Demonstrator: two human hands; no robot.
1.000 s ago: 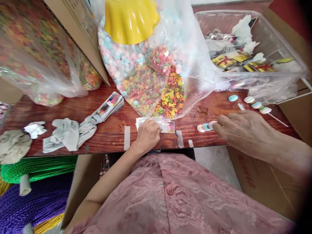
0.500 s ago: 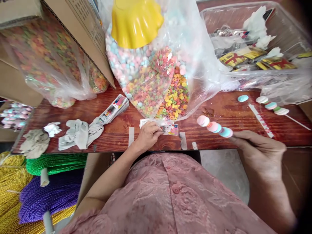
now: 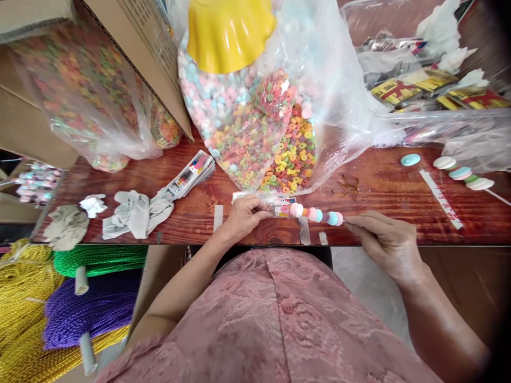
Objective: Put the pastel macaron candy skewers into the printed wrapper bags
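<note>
My right hand [image 3: 383, 239] pinches the stick end of a candy skewer [image 3: 315, 214] strung with pink, white and blue pieces. The skewer's far tip lies at the right end of a printed clear wrapper [image 3: 281, 206]; whether it is inside cannot be made out. My left hand [image 3: 245, 215] is closed on the wrapper near the table's front edge. Behind it stands a big clear bag [image 3: 235, 133] of colourful rings and pastel candies, with a yellow scalloped bowl [image 3: 229, 37] on top. A stack of similar wrappers [image 3: 189, 175] lies to the left.
Gloves [image 3: 133, 213] and crumpled tissue [image 3: 93, 205] lie at the left, beside a cardboard box [image 3: 147, 58]. At the right are another skewer [image 3: 461, 173], a loose blue candy [image 3: 410, 159], twist ties [image 3: 348, 184] and a plastic bin [image 3: 435, 114] of packets.
My right hand has moved left with the skewer, bringing its tip to the wrapper's right end. My left hand stays on the wrapper. The view has shifted slightly.
</note>
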